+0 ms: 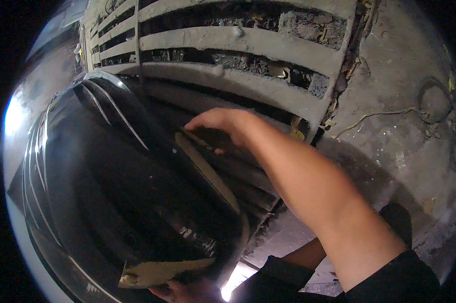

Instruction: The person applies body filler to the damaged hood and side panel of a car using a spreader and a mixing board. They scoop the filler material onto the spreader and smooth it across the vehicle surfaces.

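Observation:
A large, glossy black curved panel (pixel 106 197) with raised ribs and bright reflections fills the left and middle. My right hand (pixel 228 123) reaches over its far right side, fingers curved and thumb apart. A thin brownish flat piece (pixel 200 140) shows between them, mostly in shadow; its kind is unclear. Just below that hand, a long narrow tan strip (pixel 210 174) runs along the black surface. At the bottom, my left hand (pixel 187 293), partly cut off by the picture's edge, holds a flat tan board (pixel 162 271) with a small lump at its left end.
Behind the panel lies a dusty slatted grate (pixel 238 43) with leaves and debris in its gaps. Concrete ground (pixel 374 126) spreads to the right, with a thin twig-like strand (pixel 379 115) on it. Bright light glares at the far left and between panel and sleeve.

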The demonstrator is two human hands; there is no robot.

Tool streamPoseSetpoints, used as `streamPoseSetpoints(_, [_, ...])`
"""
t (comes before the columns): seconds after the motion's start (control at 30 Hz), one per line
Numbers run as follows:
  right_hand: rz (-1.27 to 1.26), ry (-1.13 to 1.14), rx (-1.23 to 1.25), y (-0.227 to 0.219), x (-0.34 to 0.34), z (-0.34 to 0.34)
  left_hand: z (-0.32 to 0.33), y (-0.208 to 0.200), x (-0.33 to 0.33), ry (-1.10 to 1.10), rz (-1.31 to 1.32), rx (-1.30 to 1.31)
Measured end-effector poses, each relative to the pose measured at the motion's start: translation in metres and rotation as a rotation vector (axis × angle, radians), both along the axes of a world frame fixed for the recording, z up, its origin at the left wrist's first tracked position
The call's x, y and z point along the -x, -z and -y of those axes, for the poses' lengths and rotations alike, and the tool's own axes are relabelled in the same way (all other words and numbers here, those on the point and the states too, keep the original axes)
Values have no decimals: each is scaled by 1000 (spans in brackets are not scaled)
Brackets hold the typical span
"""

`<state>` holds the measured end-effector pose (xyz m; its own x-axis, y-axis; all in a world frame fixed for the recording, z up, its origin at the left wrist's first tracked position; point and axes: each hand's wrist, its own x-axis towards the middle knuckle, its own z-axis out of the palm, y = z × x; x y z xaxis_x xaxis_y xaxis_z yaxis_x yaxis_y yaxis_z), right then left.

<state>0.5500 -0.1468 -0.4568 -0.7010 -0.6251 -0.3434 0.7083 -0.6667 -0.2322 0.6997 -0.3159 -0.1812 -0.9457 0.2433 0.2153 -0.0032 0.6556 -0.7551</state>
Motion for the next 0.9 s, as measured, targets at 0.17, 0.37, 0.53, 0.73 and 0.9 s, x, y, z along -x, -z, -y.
streamPoseSetpoints(0.17, [-86, 41, -139, -15, -1, -2, -14, 6, -3, -113, -60, -69])
streamPoseSetpoints(0.37, [-343, 117, -224, -23, -50, 24, 12, -4, -3, 167, 20, -372])
streamPoseSetpoints(0.53, [-41, -38, -150, -16, -39, -3, 35, -18, -3, 228, 59, -348])
streamPoseSetpoints(0.73, [-74, 46, -183, -5, 5, -6, 4, -2, -2, -114, -26, -326])
streamPoseSetpoints(0.9, [-325, 132, -314, 13, -22, 23, -6, 12, -2, -21, -190, -1291])
